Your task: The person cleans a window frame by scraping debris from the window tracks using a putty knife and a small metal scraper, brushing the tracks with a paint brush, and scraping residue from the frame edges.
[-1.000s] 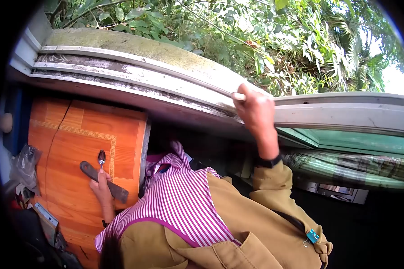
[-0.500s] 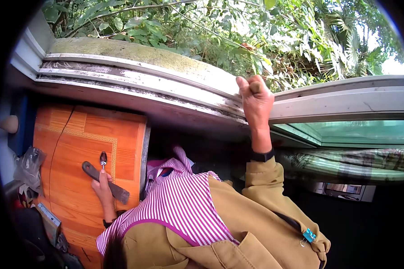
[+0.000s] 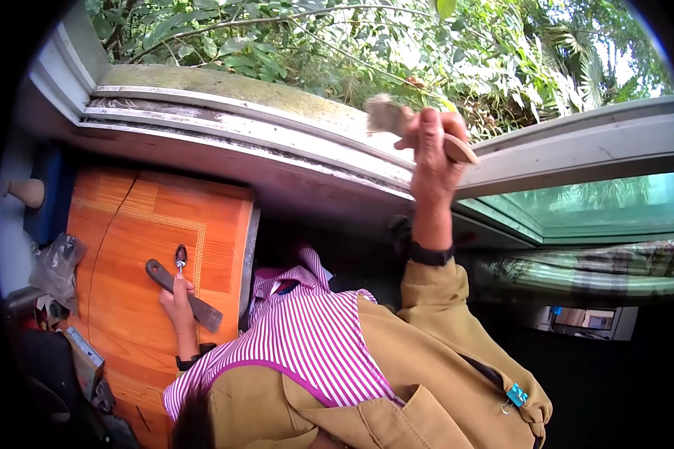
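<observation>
The person wears a tan jacket [image 3: 427, 352] over a pink-and-white striped apron [image 3: 307, 337]. A dark watch band [image 3: 427, 256] circles one wrist.

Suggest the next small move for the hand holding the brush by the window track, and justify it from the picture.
Probably lower the brush back onto the window track: the right hand holds it raised clear, and the track looks grimy. The left hand rests on the wooden surface.

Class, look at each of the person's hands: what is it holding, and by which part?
Right hand grips a brush by its wooden handle. Left hand rests on a scraper; whether it grips it cannot be told.
</observation>
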`<action>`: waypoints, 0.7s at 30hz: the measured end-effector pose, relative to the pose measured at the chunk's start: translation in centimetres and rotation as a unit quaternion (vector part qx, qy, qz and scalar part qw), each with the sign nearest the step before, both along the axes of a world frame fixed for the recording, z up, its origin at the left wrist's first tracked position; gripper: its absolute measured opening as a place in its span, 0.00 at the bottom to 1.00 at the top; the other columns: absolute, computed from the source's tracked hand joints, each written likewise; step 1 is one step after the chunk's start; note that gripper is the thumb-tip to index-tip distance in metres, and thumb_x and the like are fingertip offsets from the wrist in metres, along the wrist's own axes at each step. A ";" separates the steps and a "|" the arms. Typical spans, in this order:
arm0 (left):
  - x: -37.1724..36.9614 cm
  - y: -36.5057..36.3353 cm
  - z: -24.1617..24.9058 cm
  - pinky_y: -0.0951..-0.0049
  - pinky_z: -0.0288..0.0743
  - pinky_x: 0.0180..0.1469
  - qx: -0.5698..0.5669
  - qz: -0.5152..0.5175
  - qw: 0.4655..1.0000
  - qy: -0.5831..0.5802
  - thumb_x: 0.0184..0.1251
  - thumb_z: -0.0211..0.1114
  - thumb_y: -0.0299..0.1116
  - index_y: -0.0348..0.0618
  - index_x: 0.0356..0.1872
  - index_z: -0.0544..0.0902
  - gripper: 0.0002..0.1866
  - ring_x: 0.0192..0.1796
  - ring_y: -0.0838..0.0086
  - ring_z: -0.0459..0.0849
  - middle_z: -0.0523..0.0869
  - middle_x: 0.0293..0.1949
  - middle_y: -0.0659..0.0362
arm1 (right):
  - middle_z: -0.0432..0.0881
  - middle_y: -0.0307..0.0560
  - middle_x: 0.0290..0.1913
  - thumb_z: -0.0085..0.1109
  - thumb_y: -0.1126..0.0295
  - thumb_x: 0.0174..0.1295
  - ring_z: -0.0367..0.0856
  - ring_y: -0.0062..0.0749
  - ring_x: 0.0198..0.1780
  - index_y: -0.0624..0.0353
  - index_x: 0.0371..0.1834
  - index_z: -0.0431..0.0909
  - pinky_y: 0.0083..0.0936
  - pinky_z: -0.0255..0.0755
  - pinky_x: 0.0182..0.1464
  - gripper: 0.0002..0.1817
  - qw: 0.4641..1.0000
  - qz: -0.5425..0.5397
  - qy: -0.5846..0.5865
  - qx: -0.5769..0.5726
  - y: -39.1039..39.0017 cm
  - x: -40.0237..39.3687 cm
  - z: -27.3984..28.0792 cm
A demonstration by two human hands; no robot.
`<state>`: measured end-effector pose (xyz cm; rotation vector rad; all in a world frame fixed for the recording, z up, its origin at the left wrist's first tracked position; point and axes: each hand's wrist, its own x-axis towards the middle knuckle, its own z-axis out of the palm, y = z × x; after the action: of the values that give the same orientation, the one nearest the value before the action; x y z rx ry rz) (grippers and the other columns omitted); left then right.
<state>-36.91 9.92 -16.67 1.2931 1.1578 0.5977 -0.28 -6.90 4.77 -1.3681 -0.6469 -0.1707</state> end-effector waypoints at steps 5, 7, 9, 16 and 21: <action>0.4 -0.3 0.8 0.79 0.65 0.29 -0.015 0.003 1.000 -0.010 0.69 0.56 0.38 0.37 0.21 0.75 0.18 0.24 0.81 0.71 0.75 0.20 0.64 | 0.73 0.33 0.17 0.64 0.65 0.61 0.66 0.12 0.20 0.63 0.15 0.73 0.16 0.59 0.21 0.20 0.951 -0.031 -0.022 -0.307 -4.7 1.1 3.2; 0.3 -0.1 0.6 0.79 0.65 0.29 -0.026 -0.002 1.000 -0.006 0.69 0.56 0.38 0.37 0.21 0.75 0.18 0.24 0.81 0.71 0.75 0.20 0.64 | 0.71 0.42 0.14 0.65 0.61 0.58 0.66 0.24 0.18 0.62 0.16 0.74 0.24 0.62 0.23 0.19 0.894 -0.069 -0.051 -0.440 -4.3 0.9 3.2; 0.4 0.0 0.9 0.79 0.65 0.28 -0.024 -0.006 1.000 0.003 0.69 0.57 0.39 0.37 0.21 0.75 0.18 0.23 0.81 0.72 0.75 0.20 0.64 | 0.71 0.52 0.16 0.63 0.58 0.55 0.69 0.45 0.19 0.60 0.20 0.76 0.34 0.67 0.27 0.17 0.823 -0.088 -0.076 -0.556 -3.3 1.0 2.5; 0.4 -0.2 0.5 0.79 0.65 0.28 -0.001 -0.002 1.000 0.002 0.68 0.57 0.39 0.37 0.20 0.75 0.18 0.24 0.81 0.73 0.75 0.19 0.64 | 0.70 0.52 0.15 0.60 0.61 0.57 0.68 0.51 0.18 0.57 0.16 0.69 0.37 0.65 0.22 0.17 0.893 -0.125 -0.216 -0.375 4.0 0.4 -4.2; 0.7 -0.2 0.8 0.80 0.63 0.26 0.005 0.007 1.000 -0.007 0.67 0.58 0.41 0.41 0.20 0.74 0.18 0.22 0.82 0.71 0.74 0.19 0.65 | 0.58 0.35 0.13 0.61 0.66 0.60 0.56 0.12 0.20 0.62 0.14 0.64 0.20 0.54 0.20 0.21 0.977 0.125 0.021 -0.170 4.6 0.6 -1.7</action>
<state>-36.24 9.69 -15.91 1.2889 1.1552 0.6235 0.35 -2.35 3.04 -1.5960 -0.8335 0.1787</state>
